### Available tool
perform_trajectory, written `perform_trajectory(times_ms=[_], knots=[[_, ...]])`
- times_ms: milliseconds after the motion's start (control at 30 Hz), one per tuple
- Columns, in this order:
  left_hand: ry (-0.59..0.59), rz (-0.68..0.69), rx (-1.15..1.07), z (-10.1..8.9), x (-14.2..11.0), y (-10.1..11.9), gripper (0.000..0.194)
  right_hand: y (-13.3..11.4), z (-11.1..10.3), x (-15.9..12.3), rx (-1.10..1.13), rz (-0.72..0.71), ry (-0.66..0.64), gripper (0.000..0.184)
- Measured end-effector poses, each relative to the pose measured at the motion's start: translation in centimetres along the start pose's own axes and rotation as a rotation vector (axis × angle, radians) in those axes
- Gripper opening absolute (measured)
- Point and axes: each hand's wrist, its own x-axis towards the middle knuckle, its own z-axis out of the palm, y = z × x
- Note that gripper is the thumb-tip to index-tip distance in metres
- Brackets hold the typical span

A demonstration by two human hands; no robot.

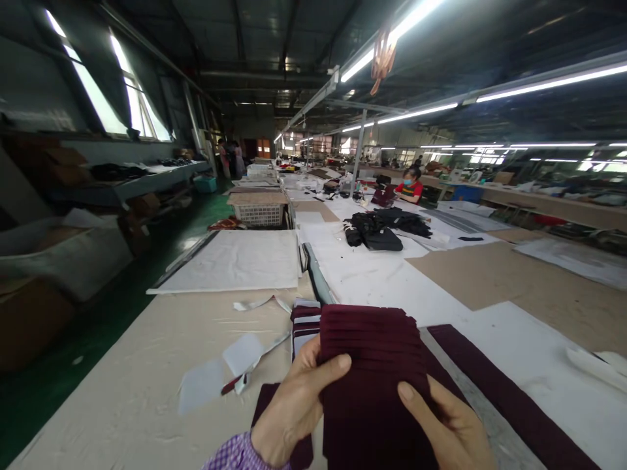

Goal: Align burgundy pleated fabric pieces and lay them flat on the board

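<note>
A stack of dark maroon ribbed fabric pieces (372, 365) is held up over the near end of the long table (147, 365). My left hand (294, 405) grips the stack's left edge, thumb lying across the top piece. My right hand (450, 431) holds the lower right side, thumb pressed on the fabric. Under the stack lie maroon-and-white striped pieces (304, 323). A long maroon strip (509, 398) lies on the table to the right.
White paper scraps (230, 365) lie to the left of my hands. A white sheet (235, 261) and a plastic basket (258, 213) sit farther up the table. Black garments (382, 230) are piled mid-table. A seated person in red (410, 188) works beyond.
</note>
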Motion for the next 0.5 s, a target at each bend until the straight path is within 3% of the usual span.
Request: perform_trajectory(times_ms=[67,200,333,500], knots=[[-0.006,-0.011,-0.075,-0.2,0.4,0.8,0.025,0.0,-0.3,0.1,-0.047,-0.013,0.002,0.043],[-0.007,-0.16,-0.164,-0.6,1.4,2.4,0.045,0.1,-0.6,0.3,-0.102,-0.032,-0.04,0.041],[0.018,-0.19,-0.162,-1.0,1.8,2.9,0.035,0.0,-0.3,0.4,-0.1,-0.024,-0.06,0.04],[0.024,-0.172,-0.162,-1.2,1.7,2.8,0.038,0.1,0.2,0.3,-0.012,-0.002,-0.065,0.038]])
